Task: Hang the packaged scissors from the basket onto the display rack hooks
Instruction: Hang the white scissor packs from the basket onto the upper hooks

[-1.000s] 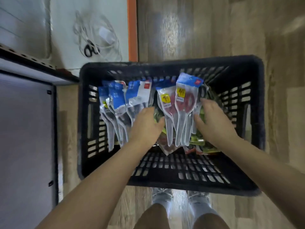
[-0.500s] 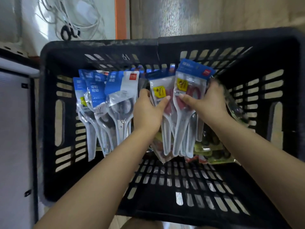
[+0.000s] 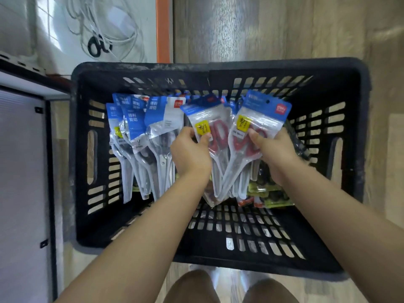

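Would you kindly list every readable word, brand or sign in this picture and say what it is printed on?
"deli": red square logo on the blue header of the red-handled scissors pack held by the right hand.
"锋利剪切": blue header of a grey-handled scissors pack.
Yellow warning sticker and the other small print: too blurred.

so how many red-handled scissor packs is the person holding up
2: one in the left hand at, one in the right hand at. More may sit hidden behind them.

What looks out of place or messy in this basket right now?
Nothing looks damaged. The red-handled scissor packs the hands grip splay crosswise, and yellow-green packets lie jumbled flat beneath them on the basket floor.
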